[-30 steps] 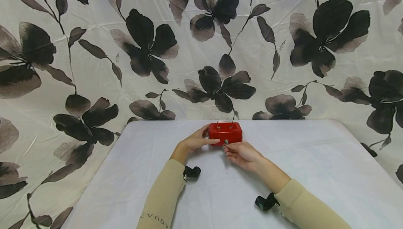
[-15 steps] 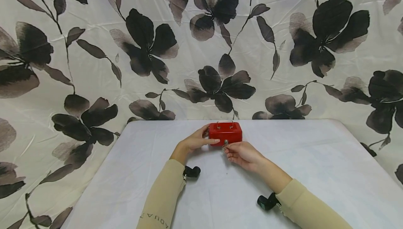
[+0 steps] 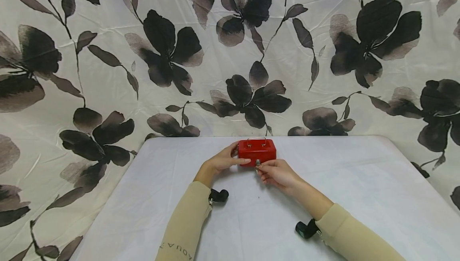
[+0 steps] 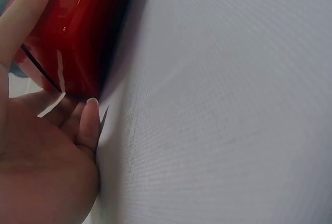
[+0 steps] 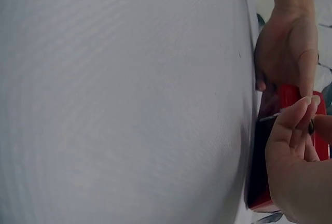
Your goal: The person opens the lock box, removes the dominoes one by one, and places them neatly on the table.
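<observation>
A small red cash box [image 3: 267, 154] with a wire handle on its lid [image 3: 257, 143] stands near the table's far edge. My left hand [image 3: 223, 160] grips its left end, the thumb lying along the front and the fingers round the side. In the left wrist view that thumb [image 4: 25, 19] presses on the red metal. At the silver lock [image 3: 258, 161] on the box's front, my right hand [image 3: 282, 174] pinches a small metal key [image 3: 256, 169] between thumb and forefinger. The fingers cover most of the key.
A white cloth covers the table [image 3: 251, 221]. Behind it hangs a pale curtain [image 3: 312, 93] printed with dark flowers. Each wrist carries a black camera, one on the left [image 3: 219, 195] and one on the right [image 3: 306, 229].
My right hand has turned slightly at the lock, and its wrist camera has shifted a little to the right. The left hand and the box stay in place.
</observation>
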`<state>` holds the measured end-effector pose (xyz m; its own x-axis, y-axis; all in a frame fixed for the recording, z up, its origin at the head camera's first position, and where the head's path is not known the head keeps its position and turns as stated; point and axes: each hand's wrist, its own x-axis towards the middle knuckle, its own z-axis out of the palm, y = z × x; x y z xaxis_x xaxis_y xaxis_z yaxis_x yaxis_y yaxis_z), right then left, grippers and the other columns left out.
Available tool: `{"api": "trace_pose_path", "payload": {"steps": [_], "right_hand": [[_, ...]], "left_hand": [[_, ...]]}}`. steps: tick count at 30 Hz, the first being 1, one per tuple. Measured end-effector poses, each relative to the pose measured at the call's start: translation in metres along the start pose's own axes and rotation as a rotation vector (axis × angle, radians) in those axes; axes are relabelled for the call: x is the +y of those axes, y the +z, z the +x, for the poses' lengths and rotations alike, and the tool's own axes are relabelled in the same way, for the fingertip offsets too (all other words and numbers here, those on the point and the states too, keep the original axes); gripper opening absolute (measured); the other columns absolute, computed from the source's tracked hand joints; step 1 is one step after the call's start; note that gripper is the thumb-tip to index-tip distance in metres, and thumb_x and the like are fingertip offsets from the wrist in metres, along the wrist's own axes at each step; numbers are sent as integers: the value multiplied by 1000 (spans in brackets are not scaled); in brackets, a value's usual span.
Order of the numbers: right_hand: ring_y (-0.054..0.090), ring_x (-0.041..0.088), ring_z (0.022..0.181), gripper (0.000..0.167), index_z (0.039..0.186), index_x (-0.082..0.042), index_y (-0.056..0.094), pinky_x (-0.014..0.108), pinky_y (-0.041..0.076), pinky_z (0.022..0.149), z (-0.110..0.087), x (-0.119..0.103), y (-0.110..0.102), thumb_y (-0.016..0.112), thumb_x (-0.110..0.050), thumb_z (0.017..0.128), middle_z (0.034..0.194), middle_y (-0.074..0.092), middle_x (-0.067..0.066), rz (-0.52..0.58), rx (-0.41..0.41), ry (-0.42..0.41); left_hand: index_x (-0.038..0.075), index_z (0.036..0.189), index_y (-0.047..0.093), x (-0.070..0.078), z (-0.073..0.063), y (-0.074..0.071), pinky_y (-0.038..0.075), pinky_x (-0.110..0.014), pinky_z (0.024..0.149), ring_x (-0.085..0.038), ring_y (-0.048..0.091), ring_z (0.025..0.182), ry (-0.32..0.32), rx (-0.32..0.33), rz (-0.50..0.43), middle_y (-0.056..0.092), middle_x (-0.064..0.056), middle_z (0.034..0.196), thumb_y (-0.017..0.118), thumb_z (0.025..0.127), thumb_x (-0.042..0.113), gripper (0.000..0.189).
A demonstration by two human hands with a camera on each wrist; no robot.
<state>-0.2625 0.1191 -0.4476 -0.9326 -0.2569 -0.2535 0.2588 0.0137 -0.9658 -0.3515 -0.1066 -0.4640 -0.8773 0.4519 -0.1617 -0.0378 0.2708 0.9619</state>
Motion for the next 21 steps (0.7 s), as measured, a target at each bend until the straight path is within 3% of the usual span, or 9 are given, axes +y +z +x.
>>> {"api": "trace_pose_path", "payload": {"steps": [11, 17, 21], "right_hand": [[61, 18, 74, 24, 113, 8, 70, 27, 58, 69, -4, -4, -3, 62, -12, 102, 99, 69, 19, -211, 89, -72], [62, 20, 75, 22, 112, 4, 70, 31, 59, 70, -6, -5, -11, 63, -15, 102, 101, 70, 20, -360, 114, -163], [62, 20, 72, 20, 108, 1, 71, 31, 56, 68, -6, -6, -20, 64, -16, 101, 94, 70, 19, -476, 127, -217]], "left_hand": [[15, 160, 31, 0, -2, -1, 26, -58, 121, -31, 33, 149, -16, 9, 22, 38, -8, 161, 84, 84, 31, 94], [16, 160, 31, -1, -1, -1, 27, -57, 121, -30, 31, 150, -24, 9, 26, 37, -7, 162, 85, 83, 32, 96], [16, 160, 31, -2, -1, -1, 28, -57, 121, -30, 31, 150, -25, 17, 28, 37, -7, 162, 86, 82, 32, 97]]}}
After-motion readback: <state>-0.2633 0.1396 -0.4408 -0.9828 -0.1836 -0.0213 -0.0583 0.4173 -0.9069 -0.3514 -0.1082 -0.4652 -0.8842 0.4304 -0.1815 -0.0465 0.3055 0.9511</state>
